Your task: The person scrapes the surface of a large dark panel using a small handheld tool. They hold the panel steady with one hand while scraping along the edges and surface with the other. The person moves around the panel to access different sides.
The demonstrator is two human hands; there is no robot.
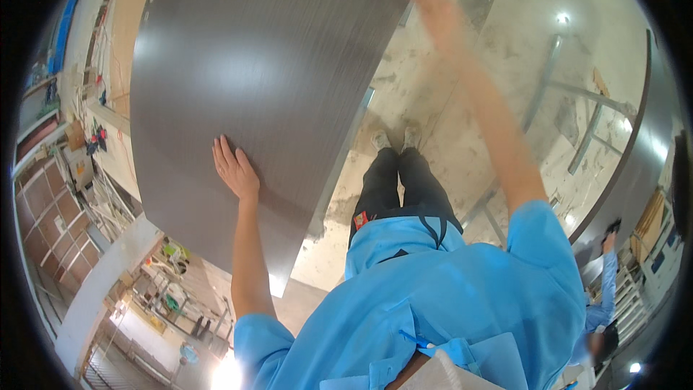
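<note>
We stand on a dusty, stained concrete floor [462, 101], workshop shelving w/ clutter left of the big dark grey brushed-finish panel [253, 79]. Panel glossy, fine grain. Left hand [234, 170] flat on it, fingers spread; right hand [437, 14] at its top edge, blurred, can't tell fingers.

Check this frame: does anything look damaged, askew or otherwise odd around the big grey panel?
The grey panel looks sound, with no visible chips or cracks; the left hand lies flat on it. The right hand, raised near the panel's far edge, is motion-blurred. The concrete floor is blotchy with pale stains and dust, most noticeably around the shoes.
</note>
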